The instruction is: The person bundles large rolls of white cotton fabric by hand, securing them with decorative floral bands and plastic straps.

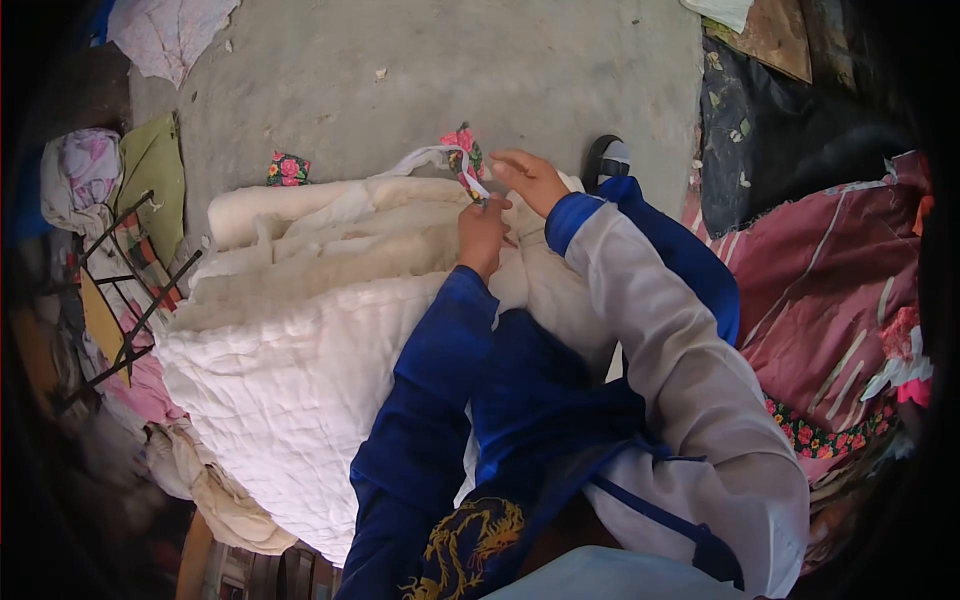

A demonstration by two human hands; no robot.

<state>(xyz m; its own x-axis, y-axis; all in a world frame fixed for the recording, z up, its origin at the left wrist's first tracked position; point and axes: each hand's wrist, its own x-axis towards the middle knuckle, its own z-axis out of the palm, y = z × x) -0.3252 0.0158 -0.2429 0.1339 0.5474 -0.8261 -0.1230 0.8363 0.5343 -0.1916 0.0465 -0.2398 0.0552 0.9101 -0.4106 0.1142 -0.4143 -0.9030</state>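
Observation:
My left hand [483,235], in a blue sleeve, is closed on the lower end of a floral fabric strip [467,160] with pink flowers and a white edge. Just to the right, my right hand [530,180] has its fingers stretched toward the strip; I see nothing held in it. Below both hands spreads a thick white quilted pad [300,330], with a loose rolled edge [270,208] along its far side. A white cloth band [415,160] runs from that edge toward the floral strip. Part of the pad is bunched by my right wrist.
A small floral piece [289,168] lies at the pad's far edge. Black sheeting [760,130] and dark pink cloth [830,290] lie on the right. A black metal frame [130,330] and piled fabrics are on the left. My shoe [608,160] stands on the concrete floor [450,70].

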